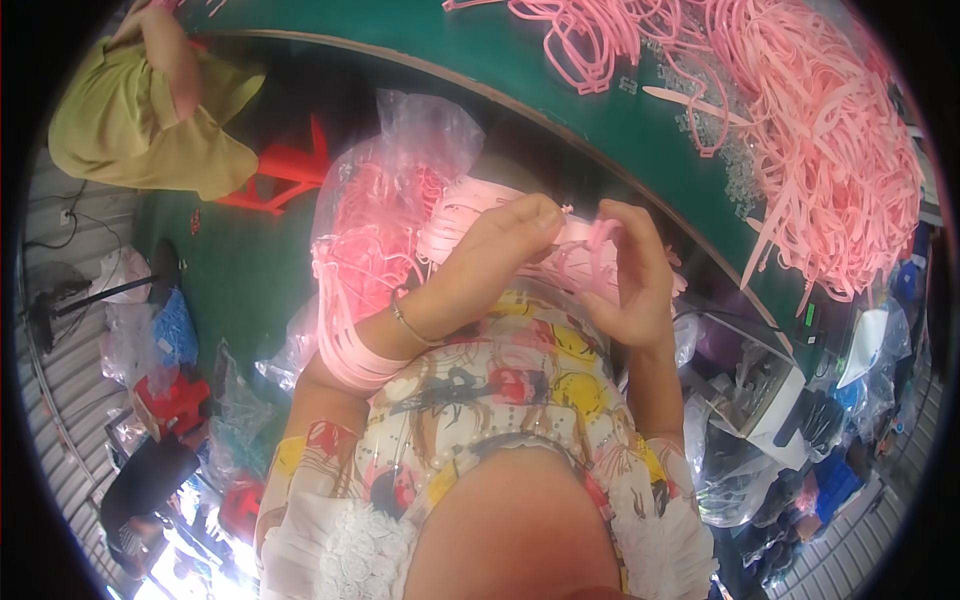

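"Where's the strap (599,238)?"
"Between the hands, against the half-open right hand (640,285)'s fingers."
"The left hand (500,240)?"
"Fingers bunched beside it; I can't tell their grip."
"Beyond?"
"Pink heap (830,160), worktop (655,150)'s right end; far edge cut off."

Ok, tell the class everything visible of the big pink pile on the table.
The pile is a tangled heap of thin, plastic-looking pink strips, some bent into loops, a few ends sticking out. It lies at the right of the green table. Clear pieces lie along its left edge; the right hand is apart from it.
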{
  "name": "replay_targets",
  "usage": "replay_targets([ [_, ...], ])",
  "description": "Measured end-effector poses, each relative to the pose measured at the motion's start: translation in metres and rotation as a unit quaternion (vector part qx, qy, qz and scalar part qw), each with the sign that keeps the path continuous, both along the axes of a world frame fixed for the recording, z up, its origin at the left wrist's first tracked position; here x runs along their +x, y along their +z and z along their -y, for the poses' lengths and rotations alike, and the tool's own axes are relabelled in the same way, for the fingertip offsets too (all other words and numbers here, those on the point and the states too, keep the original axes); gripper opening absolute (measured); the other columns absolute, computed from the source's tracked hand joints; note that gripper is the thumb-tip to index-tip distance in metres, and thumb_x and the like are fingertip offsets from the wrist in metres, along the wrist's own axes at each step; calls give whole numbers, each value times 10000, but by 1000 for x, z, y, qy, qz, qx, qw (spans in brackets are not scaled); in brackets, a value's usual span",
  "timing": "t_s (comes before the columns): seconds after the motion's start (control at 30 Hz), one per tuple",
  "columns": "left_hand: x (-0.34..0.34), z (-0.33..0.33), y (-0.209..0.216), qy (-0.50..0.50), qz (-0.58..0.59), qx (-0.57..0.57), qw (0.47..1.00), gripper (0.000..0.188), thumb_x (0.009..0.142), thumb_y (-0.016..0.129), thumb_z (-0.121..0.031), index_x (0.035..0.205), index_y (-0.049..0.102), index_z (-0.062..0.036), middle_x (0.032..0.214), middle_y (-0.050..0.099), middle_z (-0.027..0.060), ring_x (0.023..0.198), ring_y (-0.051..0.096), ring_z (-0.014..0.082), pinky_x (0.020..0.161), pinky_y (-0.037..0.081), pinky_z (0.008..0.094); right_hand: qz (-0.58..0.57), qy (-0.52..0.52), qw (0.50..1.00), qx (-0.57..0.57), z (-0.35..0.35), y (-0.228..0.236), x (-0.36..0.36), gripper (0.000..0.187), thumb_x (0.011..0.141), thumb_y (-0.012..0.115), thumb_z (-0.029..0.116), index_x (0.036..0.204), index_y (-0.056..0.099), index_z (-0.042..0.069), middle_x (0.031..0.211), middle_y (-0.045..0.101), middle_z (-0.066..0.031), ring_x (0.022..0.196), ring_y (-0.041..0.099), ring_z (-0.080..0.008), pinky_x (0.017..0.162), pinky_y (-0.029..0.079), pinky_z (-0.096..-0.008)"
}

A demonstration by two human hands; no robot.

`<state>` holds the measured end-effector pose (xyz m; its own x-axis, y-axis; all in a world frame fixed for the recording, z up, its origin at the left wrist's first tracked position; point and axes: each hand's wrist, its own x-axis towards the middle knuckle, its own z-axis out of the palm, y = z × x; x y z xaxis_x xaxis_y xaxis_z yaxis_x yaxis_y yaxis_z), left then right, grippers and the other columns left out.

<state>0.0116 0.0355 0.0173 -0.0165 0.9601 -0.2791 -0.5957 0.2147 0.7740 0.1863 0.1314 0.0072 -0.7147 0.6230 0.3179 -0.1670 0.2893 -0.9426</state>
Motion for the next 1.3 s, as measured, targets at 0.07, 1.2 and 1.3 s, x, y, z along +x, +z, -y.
replay_targets([
  [0.07, -1, 0, -3, -6, 20, 1, 1000, 242, 975, 516, -286, 1032, 548, -54, 1015, 551, 8, 943, 515, 99, 857, 418, 293, -4, -7, 1000, -4, -1, 1, 1, 756, 593, 708, 97, 1301, 468, -18, 1122, 492, -113, 965, 535, -205, 892, 418, -325],
  [1.2, 6, -6, 7, 27, 53, -7, 998, 162, 976, 526, -246, 973, 561, -88, 896, 512, -62, 832, 464, 27, 743, 414, 241, 79, -7, 993, 83, -2, 3, -4, 710, 603, 700, 98, 1280, 508, 5, 1058, 550, -125, 917, 549, -221, 807, 453, -321],
  [1.3, -2, -8, 6, 30, -156, 52, 986, 190, 928, 589, -233, 979, 574, -51, 855, 540, -10, 795, 516, 105, 714, 424, 272, 126, -33, 983, 130, -1, 14, -3, 686, 607, 693, 88, 1268, 523, 21, 1059, 555, -134, 914, 553, -246, 797, 452, -341],
])
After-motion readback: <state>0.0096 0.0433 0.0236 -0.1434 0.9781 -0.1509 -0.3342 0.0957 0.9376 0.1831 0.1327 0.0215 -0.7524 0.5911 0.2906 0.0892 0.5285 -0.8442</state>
